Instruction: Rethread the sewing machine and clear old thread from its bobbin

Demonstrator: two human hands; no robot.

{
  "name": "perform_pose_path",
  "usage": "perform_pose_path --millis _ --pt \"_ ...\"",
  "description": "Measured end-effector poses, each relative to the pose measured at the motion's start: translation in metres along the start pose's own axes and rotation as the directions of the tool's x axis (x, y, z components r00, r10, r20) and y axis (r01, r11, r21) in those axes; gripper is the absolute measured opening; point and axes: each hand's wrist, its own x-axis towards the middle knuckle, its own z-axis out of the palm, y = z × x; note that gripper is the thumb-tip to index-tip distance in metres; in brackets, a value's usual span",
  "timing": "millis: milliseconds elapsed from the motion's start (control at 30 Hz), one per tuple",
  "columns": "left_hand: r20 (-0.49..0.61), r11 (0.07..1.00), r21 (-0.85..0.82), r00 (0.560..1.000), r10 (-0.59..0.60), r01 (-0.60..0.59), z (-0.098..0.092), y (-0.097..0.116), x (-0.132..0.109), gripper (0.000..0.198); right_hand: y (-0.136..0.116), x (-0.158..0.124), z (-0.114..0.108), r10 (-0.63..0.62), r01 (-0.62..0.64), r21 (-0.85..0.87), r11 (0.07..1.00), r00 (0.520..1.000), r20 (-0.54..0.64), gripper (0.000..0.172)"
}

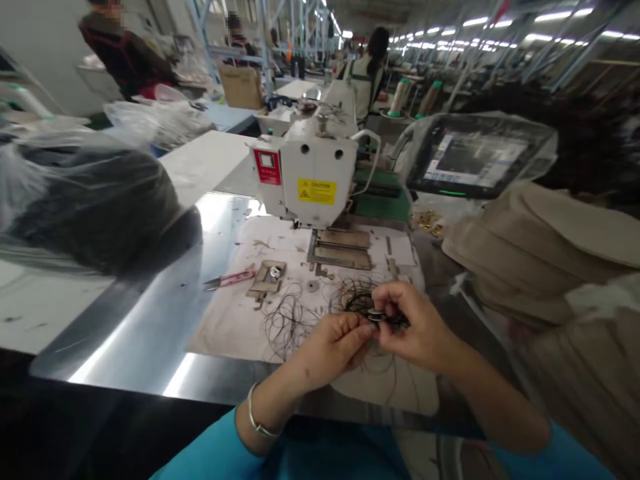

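My right hand [417,327] pinches a small shiny metal bobbin [377,315] between thumb and fingertips. Right beside it, my left hand [330,350] has its thumb and fingers pressed together; what they grip is hidden. A tangle of dark thread [354,293] lies behind and under the hands, and a looser heap of thread [287,327] spreads left of them. Pink-handled thread snips [230,279] rest farther left, near a small metal frame piece [267,279] with a round silver part [275,272] on it.
A white sewing machine [317,173] stands behind the light work sheet [225,333]. At right are a plastic-wrapped screen [475,160], small brass-coloured parts [429,223] and stacked beige fabric pieces [540,247]. A bagged dark bundle [90,200] sits at left. Other people sit farther back.
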Motion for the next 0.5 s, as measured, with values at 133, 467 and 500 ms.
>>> perform_pose_path --millis 133,467,500 --pt "-0.200 0.907 -0.317 0.955 0.220 -0.276 -0.037 0.031 -0.020 0.023 0.025 -0.016 -0.017 0.035 -0.035 -0.037 0.999 0.999 0.004 0.039" --pt "-0.089 0.997 0.011 0.993 0.075 -0.074 -0.003 0.007 0.004 0.025 -0.001 -0.020 -0.019 -0.039 0.036 0.057 0.998 0.998 0.046 0.043" --pt "-0.010 1.000 0.009 1.000 0.005 -0.005 0.005 0.002 0.006 0.024 -0.004 -0.018 -0.020 -0.053 0.050 0.059 0.997 0.997 0.047 0.044"
